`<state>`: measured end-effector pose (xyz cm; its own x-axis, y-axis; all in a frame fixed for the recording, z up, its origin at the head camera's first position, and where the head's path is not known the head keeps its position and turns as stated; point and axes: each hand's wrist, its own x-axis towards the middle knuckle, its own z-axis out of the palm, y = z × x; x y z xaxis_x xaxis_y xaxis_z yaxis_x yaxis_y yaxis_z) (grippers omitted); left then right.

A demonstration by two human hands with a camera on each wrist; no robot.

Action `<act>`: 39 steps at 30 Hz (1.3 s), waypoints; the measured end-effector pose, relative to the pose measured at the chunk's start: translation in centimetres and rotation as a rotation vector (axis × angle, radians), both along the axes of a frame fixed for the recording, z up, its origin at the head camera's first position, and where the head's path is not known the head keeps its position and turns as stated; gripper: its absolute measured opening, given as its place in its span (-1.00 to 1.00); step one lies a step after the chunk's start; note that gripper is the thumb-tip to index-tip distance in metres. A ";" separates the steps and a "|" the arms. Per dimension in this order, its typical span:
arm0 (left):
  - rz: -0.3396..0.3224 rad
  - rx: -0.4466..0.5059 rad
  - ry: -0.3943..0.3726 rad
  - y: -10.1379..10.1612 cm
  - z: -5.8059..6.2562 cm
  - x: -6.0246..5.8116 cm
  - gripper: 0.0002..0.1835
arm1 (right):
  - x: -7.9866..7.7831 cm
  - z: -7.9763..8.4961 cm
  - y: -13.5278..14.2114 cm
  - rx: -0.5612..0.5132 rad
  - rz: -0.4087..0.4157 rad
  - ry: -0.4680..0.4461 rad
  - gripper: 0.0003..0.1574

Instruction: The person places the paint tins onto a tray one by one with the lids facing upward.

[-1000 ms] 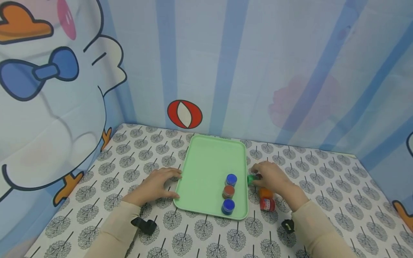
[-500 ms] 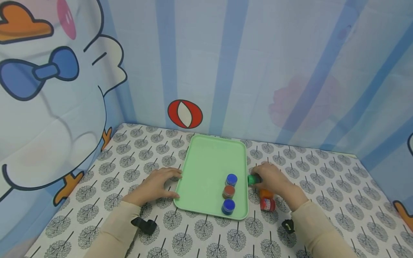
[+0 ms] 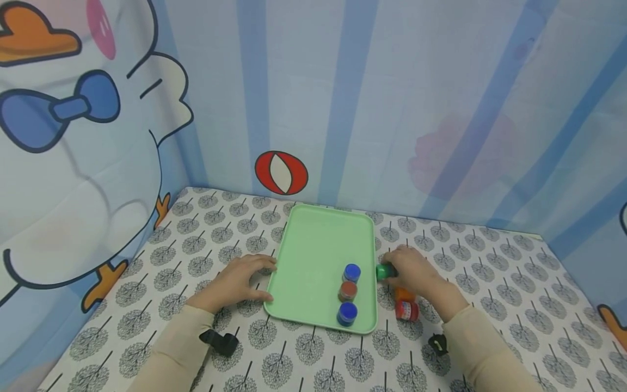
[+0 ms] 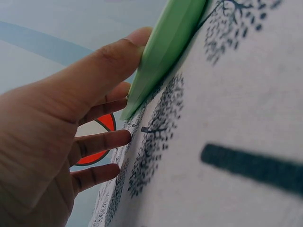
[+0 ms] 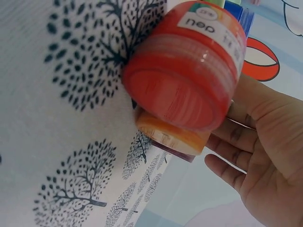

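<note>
A light green tray [image 3: 313,245] lies on the table with three small paint jars near its right side: a blue-lidded jar [image 3: 351,272], a brown-red jar [image 3: 347,292] and another blue-lidded jar [image 3: 346,314]. At the tray's left edge rests my left hand [image 3: 240,280], fingers spread and thumb [image 4: 120,54] against the rim. Just outside the right edge, my right hand [image 3: 413,269] holds a green jar [image 3: 385,272] between thumb and fingers. Closer to me lie an orange jar [image 3: 404,294] and a red jar [image 3: 407,311]; the red one blocks the green jar in the right wrist view.
Behind the orange jar, a dark red edge [image 5: 173,152] shows in the right wrist view. A tree-patterned cloth [image 3: 294,354] covers the table. A printed curtain [image 3: 303,98] hangs along the back. Black straps with small devices [image 3: 220,343] sit at both wrists.
More of the green jar shows beside my right thumb than a second ago, and that hand has shifted very slightly. The left hand, tray and other jars stay in place.
</note>
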<state>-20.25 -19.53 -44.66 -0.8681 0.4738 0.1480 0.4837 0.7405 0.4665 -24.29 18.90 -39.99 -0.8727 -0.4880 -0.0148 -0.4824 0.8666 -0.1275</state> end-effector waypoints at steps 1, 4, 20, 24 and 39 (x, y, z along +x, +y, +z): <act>0.001 0.000 0.000 0.0 0.0 0.0 -0.35 | 0.0 0.0 0.0 0.000 0.003 0.007 -0.61; 0.001 0.002 0.001 0.0 0.0 0.0 -0.35 | 0.0 0.1 0.0 -0.001 0.014 0.032 -0.57; 0.006 0.002 -0.001 -0.2 0.1 0.0 -0.34 | -0.2 0.7 -0.3 -0.048 0.026 0.062 -0.58; 0.001 -0.001 0.009 -0.1 0.2 0.0 -0.34 | -0.4 1.0 -0.6 -0.063 0.029 0.053 -0.54; 0.000 0.007 -0.004 0.0 0.1 0.1 -0.35 | -1.0 1.5 -2.8 -0.087 0.020 -0.001 -0.51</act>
